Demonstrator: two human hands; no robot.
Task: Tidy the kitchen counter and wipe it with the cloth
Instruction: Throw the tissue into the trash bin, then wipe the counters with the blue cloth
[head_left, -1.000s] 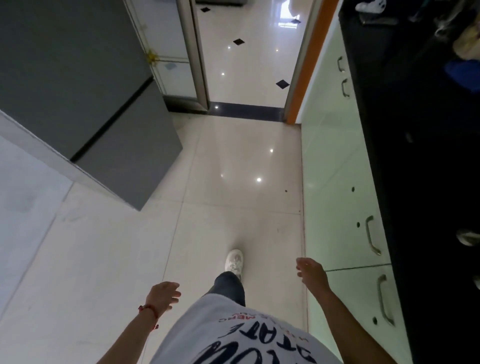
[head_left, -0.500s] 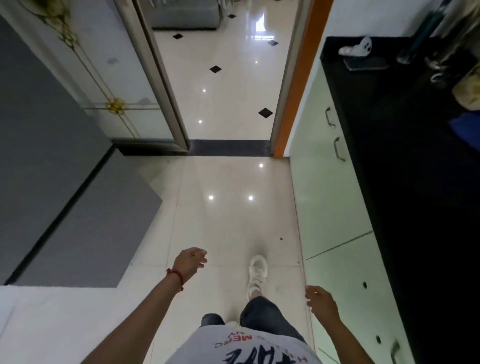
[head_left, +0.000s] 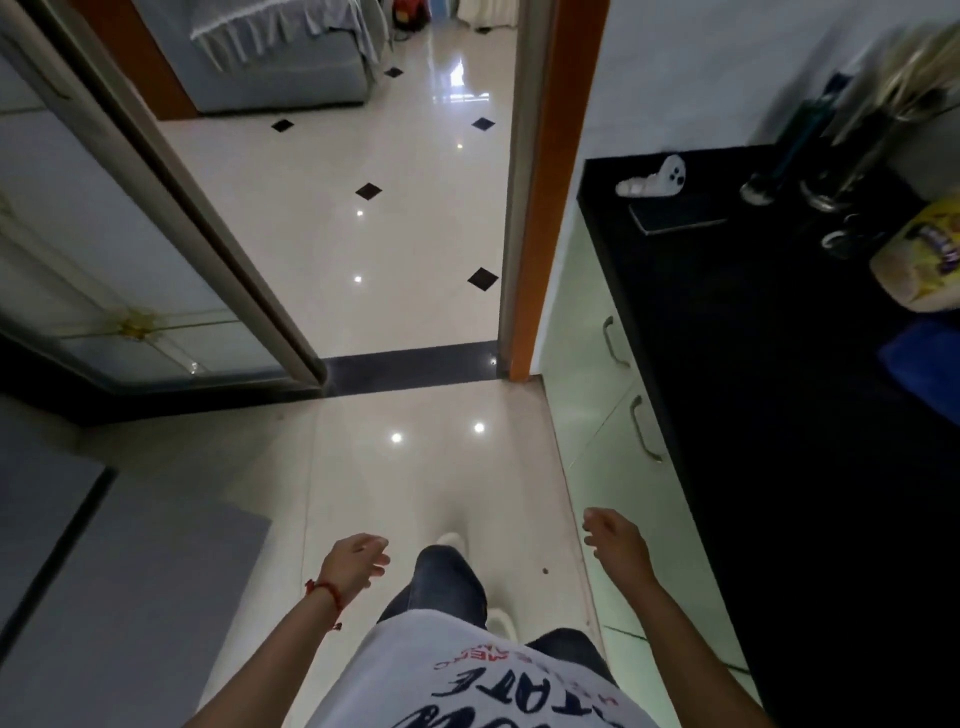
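The black kitchen counter (head_left: 769, 364) runs along the right side. A blue cloth (head_left: 924, 358) lies at its right edge, partly cut off by the frame. My left hand (head_left: 356, 561), with a red thread at the wrist, hangs over the floor with loosely curled fingers and holds nothing. My right hand (head_left: 613, 535) hangs beside the pale green cabinet fronts, also relaxed and holding nothing. Both hands are well short of the counter top.
On the counter stand a yellow-labelled jar (head_left: 924, 260), a white controller (head_left: 657, 179) on a dark flat slab (head_left: 675, 218), and blurred metal utensils (head_left: 841, 171). A grey fridge (head_left: 104, 597) is on the left. An open doorway (head_left: 405, 234) lies ahead.
I have walked forward along the cabinets; the doorway and counter items are closer. My arms swung with the steps, and both hands still hold nothing.
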